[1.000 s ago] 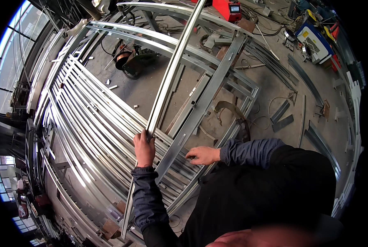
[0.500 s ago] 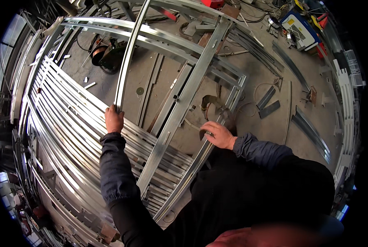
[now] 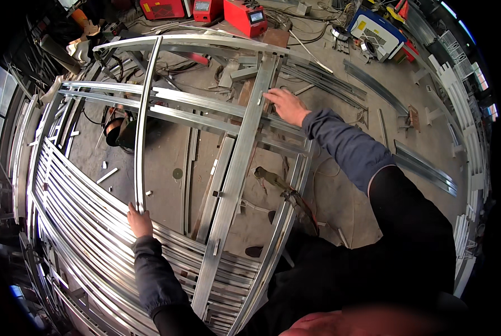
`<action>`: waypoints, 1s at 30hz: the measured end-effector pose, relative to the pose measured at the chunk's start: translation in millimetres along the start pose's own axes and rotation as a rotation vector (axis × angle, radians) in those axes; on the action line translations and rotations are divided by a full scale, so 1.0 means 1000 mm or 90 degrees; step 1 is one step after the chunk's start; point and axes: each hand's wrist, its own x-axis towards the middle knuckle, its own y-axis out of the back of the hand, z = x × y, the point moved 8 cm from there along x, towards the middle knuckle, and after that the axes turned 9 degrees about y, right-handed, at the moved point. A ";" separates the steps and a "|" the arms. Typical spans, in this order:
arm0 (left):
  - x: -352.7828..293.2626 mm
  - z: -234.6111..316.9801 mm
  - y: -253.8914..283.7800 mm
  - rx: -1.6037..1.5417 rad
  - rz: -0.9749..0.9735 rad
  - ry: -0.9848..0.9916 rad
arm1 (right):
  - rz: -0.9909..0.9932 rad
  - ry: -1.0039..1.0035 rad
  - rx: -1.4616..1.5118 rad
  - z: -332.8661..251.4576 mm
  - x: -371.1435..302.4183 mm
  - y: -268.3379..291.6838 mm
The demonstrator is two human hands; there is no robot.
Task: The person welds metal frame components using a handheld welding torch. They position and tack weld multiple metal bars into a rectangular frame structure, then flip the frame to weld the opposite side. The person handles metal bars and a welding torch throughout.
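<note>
A welded frame of silver metal bars (image 3: 236, 168) lies over the concrete floor. My left hand (image 3: 139, 220) grips the near end of a long loose metal bar (image 3: 143, 120) that runs away toward the frame's far curved rail. My right hand (image 3: 285, 106) reaches out with the arm stretched and rests on the frame where its central upright meets a cross bar, fingers spread on the metal. A welding torch with its cable (image 3: 281, 187) lies on the floor under the frame.
A stack of several curved metal bars (image 3: 82, 224) lies at the left. Red welding machines (image 3: 243, 15) and a blue-and-white box (image 3: 376, 32) stand at the far side. More metal profiles (image 3: 424, 165) lie at the right. A dark helmet (image 3: 121, 131) sits on the floor.
My right hand has left the frame's near right bar and reached far forward to the central upright. My left hand stays on the long bar, which has shifted left.
</note>
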 end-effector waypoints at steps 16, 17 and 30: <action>-0.324 0.104 0.052 -0.121 -0.081 -0.001 | 0.130 -0.148 0.331 0.005 -0.011 -0.029; -0.322 0.110 0.043 -0.108 -0.073 -0.008 | 0.153 -0.159 0.399 -0.017 -0.032 -0.022; -0.423 0.119 0.022 -0.821 -0.242 0.463 | -0.457 -0.484 1.094 -0.389 -0.238 -0.082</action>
